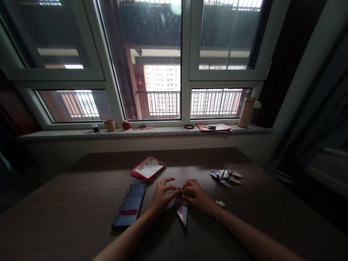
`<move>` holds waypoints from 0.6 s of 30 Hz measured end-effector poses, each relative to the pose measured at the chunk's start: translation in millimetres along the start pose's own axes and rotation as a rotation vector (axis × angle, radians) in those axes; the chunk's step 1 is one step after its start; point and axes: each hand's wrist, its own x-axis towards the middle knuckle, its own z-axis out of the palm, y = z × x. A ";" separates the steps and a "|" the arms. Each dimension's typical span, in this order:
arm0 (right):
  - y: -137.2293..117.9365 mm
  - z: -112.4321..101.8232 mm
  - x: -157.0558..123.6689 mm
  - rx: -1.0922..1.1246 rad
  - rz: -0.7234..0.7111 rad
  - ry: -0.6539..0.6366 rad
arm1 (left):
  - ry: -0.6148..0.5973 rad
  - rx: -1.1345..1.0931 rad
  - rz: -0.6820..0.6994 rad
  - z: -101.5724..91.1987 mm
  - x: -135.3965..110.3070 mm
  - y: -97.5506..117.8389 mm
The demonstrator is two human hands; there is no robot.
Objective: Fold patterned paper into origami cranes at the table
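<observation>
A folded piece of printed paper (181,210), narrow and pointed toward me, lies on the dark wooden table (67,203). My left hand (161,195) pinches its far tip with thumb and forefinger, the other fingers spread. My right hand (196,195) pinches the same tip from the other side, fingers curled; a bracelet sits on that wrist. A finished paper crane (225,176) rests on the table to the right of my hands.
A stack of red-and-white leaflets (148,168) lies behind my left hand, and a dark phone-like slab (131,206) beside my left forearm. The windowsill (67,135) holds a cup, a small red pot, scissors, red papers and a tall flask (247,111).
</observation>
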 end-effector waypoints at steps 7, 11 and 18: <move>1.9 0.2 -0.1 -0.003 -0.020 -0.019 | -0.016 -0.022 0.003 -1.2 0.9 0.7; 1.4 -0.1 -0.4 -0.002 -0.016 -0.019 | -0.006 -0.038 -0.011 -0.7 1.4 0.4; -2.5 -1.0 0.4 0.013 0.011 -0.014 | -0.006 -0.055 -0.024 -2.1 2.7 2.4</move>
